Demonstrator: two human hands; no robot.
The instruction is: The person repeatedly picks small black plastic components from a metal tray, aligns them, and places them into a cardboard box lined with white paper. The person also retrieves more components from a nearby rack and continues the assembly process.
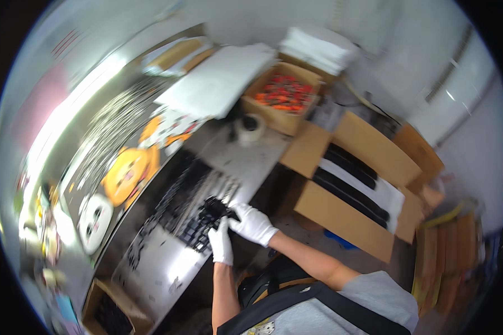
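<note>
Both my hands wear white gloves and meet over the near edge of the metal worktable [176,268]. My left hand [221,244] points upward with its fingers closed at a clump of small black parts [213,211]. From the right, my right hand [252,224] closes on the same clump. Blur hides the exact kind of these parts and the fingertips. Under and beside the clump lie rows of small dark square pieces [194,233]. Beyond them are long grey strips [194,196] and a dark patch of chain-like black pieces [176,187].
An open carton [346,215] with long black pieces and white sheeting stands right. Farther back are a box of red and orange parts [262,120], a tape roll [250,129] and white sheets [218,78]. Cartoon-face pieces [126,173] lie left; a small carton [98,301] sits near-left.
</note>
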